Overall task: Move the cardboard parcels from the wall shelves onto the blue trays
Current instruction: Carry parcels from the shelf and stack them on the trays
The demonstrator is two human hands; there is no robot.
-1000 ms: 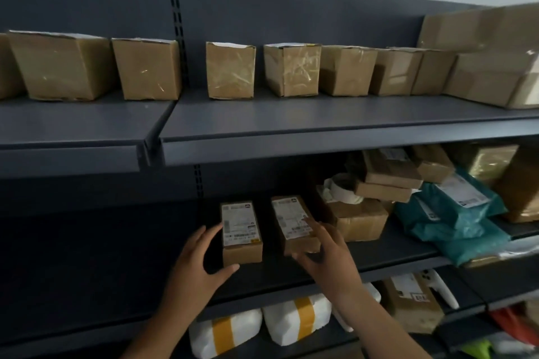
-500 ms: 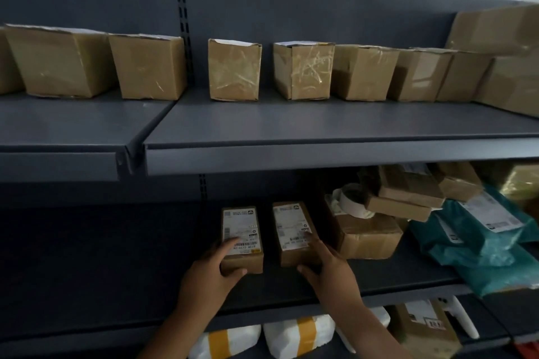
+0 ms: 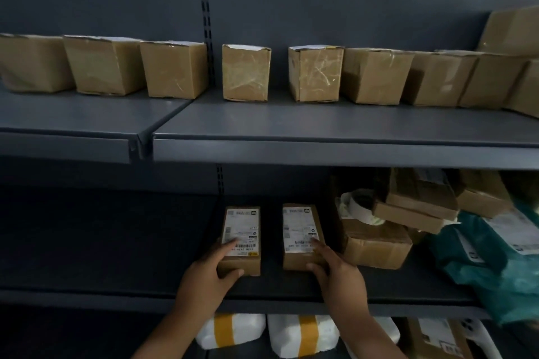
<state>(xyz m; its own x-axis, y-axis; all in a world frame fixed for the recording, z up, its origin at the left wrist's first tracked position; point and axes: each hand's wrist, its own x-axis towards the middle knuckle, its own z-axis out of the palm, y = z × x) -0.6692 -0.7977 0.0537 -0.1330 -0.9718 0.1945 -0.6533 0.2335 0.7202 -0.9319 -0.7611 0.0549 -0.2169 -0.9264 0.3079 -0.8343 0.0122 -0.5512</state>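
Note:
Two small cardboard parcels with white labels lie side by side on the middle shelf [image 3: 291, 290]. My left hand [image 3: 208, 277] grips the near end of the left parcel [image 3: 241, 230], thumb on its front face and fingers on the label. My right hand [image 3: 335, 272] grips the near end of the right parcel [image 3: 300, 227] the same way. Both parcels rest on the shelf. No blue tray is in view.
A row of several brown boxes [image 3: 246, 73] stands on the upper shelf [image 3: 320, 125]. Right of my hands lie a bigger box [image 3: 376, 245], stacked flat parcels, a tape roll [image 3: 361, 207] and teal mailer bags [image 3: 495, 253]. White packages with yellow bands [image 3: 300, 335] sit on the shelf below.
Both hands moved forward and closed onto the near ends of the two labelled parcels. The view shifted closer and a little to the left.

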